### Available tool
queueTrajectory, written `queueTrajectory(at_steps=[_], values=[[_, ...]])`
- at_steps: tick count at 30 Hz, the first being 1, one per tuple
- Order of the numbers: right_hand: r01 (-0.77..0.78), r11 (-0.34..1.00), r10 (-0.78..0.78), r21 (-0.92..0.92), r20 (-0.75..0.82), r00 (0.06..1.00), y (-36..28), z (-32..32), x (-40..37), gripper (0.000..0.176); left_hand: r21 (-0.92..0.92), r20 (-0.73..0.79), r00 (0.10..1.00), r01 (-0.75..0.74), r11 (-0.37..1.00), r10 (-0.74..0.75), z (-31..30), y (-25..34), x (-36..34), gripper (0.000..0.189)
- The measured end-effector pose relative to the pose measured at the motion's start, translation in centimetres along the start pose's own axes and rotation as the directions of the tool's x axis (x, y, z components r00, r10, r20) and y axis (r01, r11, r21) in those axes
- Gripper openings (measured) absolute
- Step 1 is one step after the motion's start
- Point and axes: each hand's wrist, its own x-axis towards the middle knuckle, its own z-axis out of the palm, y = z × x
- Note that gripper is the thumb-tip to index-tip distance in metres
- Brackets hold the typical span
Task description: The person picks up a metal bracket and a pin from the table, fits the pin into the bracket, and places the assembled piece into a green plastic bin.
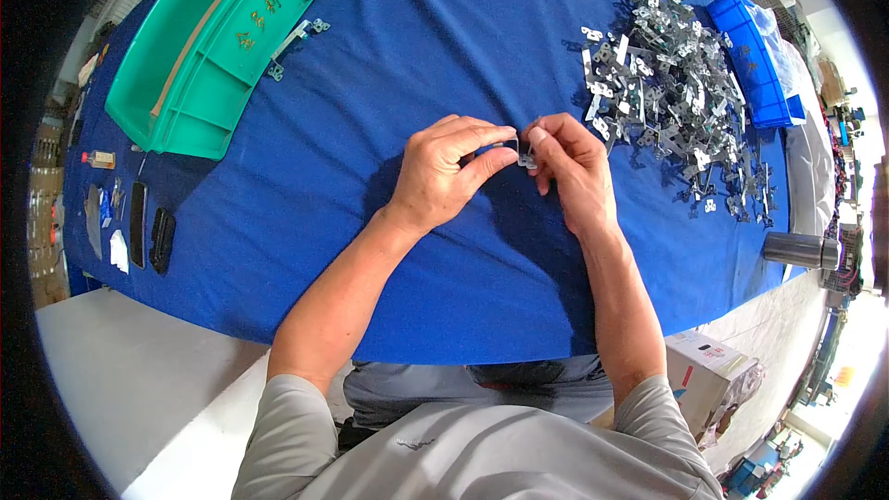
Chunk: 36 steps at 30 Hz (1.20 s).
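Note:
Over the middle of the table, my left hand (446, 168) pinches one edge of a small metal bracket (525, 159) between thumb and fingers. My right hand (576, 167) grips the other side of it, fingers curled. The fingers cover much of the bracket, so its full shape is hidden. To the right of my right hand lies a large heap of similar metal brackets (671, 83), silver and dark. One more bracket (294, 48) rests on the cloth beside a green plastic bin (245, 42), up and to the left of my left hand.
A blue cloth (444, 296) covers the table. At the right stand a blue bin (755, 60) with clear plastic and a metal cylinder (801, 250) at the edge. A phone-like dark object (138, 222) and a black case (162, 241) lie at the left. A carton (708, 375) sits below.

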Motion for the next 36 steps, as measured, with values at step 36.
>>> queueTrajectory(at_steps=[36], values=[[-0.027, 0.999, 0.025, 0.029, 0.066, 0.997, -0.2, -0.3, 0.1, 0.021, 0.012, 0.002, 1.0, 0.02, 1.0, -0.02, -0.3, 0.4, 0.2, 0.023]])
